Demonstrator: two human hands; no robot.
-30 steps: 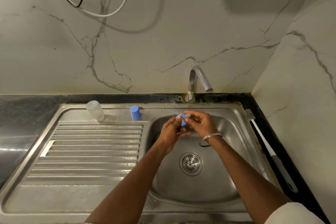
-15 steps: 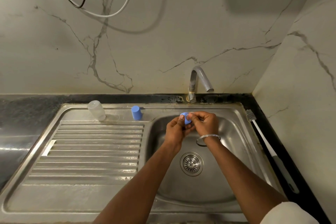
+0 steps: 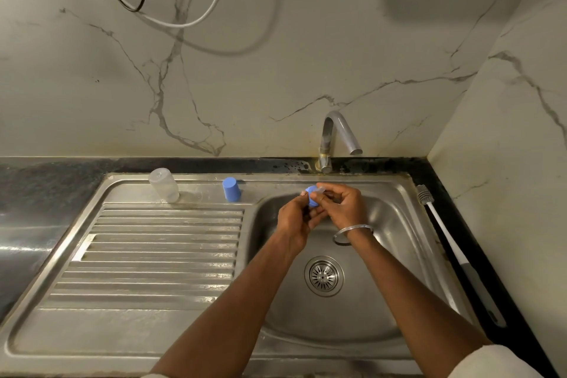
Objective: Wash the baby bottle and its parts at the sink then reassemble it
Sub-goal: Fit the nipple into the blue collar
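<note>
Contact is made with a small blue collar (image 3: 312, 195) from two sides above the basin (image 3: 386, 224) of the steel sink, at about twelve o'clock from the drain (image 3: 323, 276). The collar is gripped from nine o'clock by the curled fingers of the left hand (image 3: 296, 218). From three o'clock it is pinched by the thumb and fingertips of the right hand (image 3: 343, 207), which also touch a translucent piece (image 3: 321, 190) at its top, too small to be made out. A metal bangle (image 3: 352, 232) is worn on the right wrist. The clear bottle (image 3: 164, 185) is stood on end on the sink's back ledge, at nine o'clock from the hands, and the blue cap (image 3: 230, 189) is set between it and the basin, touching neither. A long white brush (image 3: 445, 233) is laid on the dark desk (image 3: 46, 187) at three o'clock, just beside the sink rim. The tap (image 3: 336, 135) is mounted at twelve o'clock.
</note>
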